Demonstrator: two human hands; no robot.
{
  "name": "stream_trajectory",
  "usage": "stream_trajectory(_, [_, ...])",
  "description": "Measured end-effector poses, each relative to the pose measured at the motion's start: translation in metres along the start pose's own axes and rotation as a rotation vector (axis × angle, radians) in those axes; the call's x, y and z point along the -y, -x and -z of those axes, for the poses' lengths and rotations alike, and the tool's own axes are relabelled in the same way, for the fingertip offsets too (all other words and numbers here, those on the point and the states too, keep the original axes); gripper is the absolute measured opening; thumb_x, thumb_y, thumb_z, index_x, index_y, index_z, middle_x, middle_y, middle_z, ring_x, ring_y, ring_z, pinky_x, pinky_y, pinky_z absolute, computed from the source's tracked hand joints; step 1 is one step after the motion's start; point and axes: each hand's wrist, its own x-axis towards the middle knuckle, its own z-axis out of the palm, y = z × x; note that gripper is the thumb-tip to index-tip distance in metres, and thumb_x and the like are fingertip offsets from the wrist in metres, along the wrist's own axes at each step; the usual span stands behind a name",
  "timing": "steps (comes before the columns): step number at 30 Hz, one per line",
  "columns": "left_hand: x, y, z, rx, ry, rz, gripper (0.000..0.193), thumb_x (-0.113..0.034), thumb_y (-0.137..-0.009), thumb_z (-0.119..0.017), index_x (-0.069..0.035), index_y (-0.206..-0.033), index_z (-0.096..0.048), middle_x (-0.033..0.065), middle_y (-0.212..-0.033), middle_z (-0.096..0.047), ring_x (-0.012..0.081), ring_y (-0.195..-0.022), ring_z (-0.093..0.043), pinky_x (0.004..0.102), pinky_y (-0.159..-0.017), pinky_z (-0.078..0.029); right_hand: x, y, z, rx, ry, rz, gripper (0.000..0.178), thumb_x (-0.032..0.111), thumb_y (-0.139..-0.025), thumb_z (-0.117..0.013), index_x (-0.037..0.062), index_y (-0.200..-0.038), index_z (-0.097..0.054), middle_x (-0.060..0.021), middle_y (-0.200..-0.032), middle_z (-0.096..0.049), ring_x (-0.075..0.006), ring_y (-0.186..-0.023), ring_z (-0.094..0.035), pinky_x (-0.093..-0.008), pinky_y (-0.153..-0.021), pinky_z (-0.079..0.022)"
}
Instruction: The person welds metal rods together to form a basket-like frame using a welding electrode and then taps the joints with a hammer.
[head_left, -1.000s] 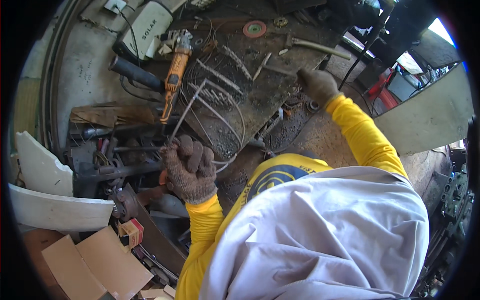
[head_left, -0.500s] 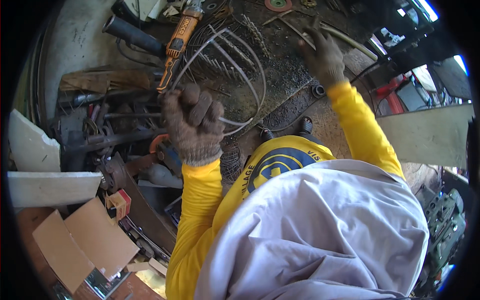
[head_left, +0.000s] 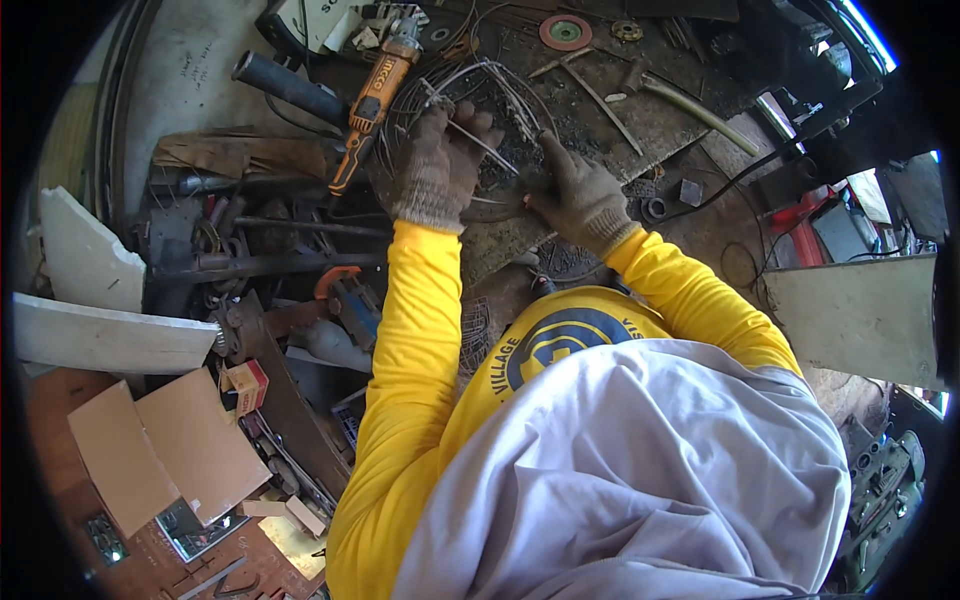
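Both my hands wear brown knit gloves and meet over the dark, grimy work surface. My left hand (head_left: pixel 440 165) is closed around a bent loop of grey metal wire (head_left: pixel 482 147), which runs from its fingers toward the other hand. My right hand (head_left: pixel 583 197) is at the near end of that wire, with its thumb and fingers around it; the exact grip is partly hidden. An orange angle grinder (head_left: pixel 374 100) lies just left of my left hand. Beyond my right hand lie a hammer with a wooden handle (head_left: pixel 705 118) and a thin-handled pick-shaped hammer (head_left: pixel 603 103).
A reddish grinding disc (head_left: pixel 565 32) rests at the far side. More coiled wire lies under my hands. A dark pipe (head_left: pixel 290 88) sticks out beyond the grinder. Scrap metal and an opened cardboard box (head_left: pixel 185 440) crowd the left. A pale board (head_left: pixel 855 310) stands at the right.
My right hand has come back from above the hammers to the wire. The left hand, with the wire loop, has moved away from me and to the right.
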Motion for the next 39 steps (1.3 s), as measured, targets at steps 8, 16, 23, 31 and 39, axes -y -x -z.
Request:
stream_trajectory(8, [-0.047,0.072,0.043,-0.345,-1.363,-0.436,0.036,-0.025,-0.090,-0.069,0.000,-0.115,-0.060,0.0144,-0.109,-0.066,0.0277,-0.099,-0.065,0.0389,-0.087,-0.052,-0.010,0.004,-0.007,0.021,-0.040,0.123,0.071,0.039,-0.080,-0.072,0.0109,-0.139,-0.045,-0.0182,-0.106,-0.065,-0.0378,-0.097,-0.064,-0.0458,-0.084,-0.052])
stream_trajectory(16, [-0.031,0.042,0.082,-0.287,-1.567,-0.500,0.039,-0.031,-0.091,-0.066,-0.001,-0.116,-0.061,0.0195,-0.109,-0.065,0.0340,-0.100,-0.062,0.0401,-0.089,-0.048,-0.001,-0.005,-0.014,0.056,0.164,0.100,0.050,0.039,-0.075,-0.076,0.0122,-0.116,-0.065,-0.0148,-0.094,-0.065,-0.0367,-0.090,-0.064,-0.0463,-0.078,-0.052])
stream_trajectory(23, [-0.060,0.019,0.090,-0.246,-1.431,-0.541,0.035,-0.033,-0.093,-0.061,-0.002,-0.110,-0.064,0.0188,-0.104,-0.066,0.0358,-0.098,-0.062,0.0421,-0.088,-0.048,0.040,-0.005,-0.008,-0.006,0.096,0.109,0.043,0.038,-0.074,-0.077,0.0118,-0.106,-0.070,-0.0131,-0.093,-0.066,-0.0353,-0.088,-0.064,-0.0452,-0.078,-0.051])
stream_trajectory(31, [-0.051,-0.012,0.119,-0.258,-1.515,-0.472,0.034,-0.032,-0.094,-0.059,-0.002,-0.108,-0.065,0.0191,-0.106,-0.066,0.0368,-0.103,-0.062,0.0417,-0.089,-0.048,0.039,-0.021,-0.021,0.017,0.158,0.028,0.040,0.036,-0.074,-0.077,0.0118,-0.105,-0.070,-0.0141,-0.096,-0.066,-0.0361,-0.090,-0.065,-0.0457,-0.079,-0.052])
stream_trajectory(39, [-0.055,-0.012,0.145,-0.237,-1.037,-0.543,0.029,-0.026,-0.095,-0.061,-0.001,-0.110,-0.063,0.0123,-0.100,-0.066,0.0240,-0.099,-0.062,0.0350,-0.089,-0.047,0.034,-0.019,-0.035,-0.118,0.107,0.075,0.040,0.036,-0.075,-0.076,0.0109,-0.106,-0.069,-0.0152,-0.097,-0.066,-0.0372,-0.090,-0.065,-0.0462,-0.079,-0.052])
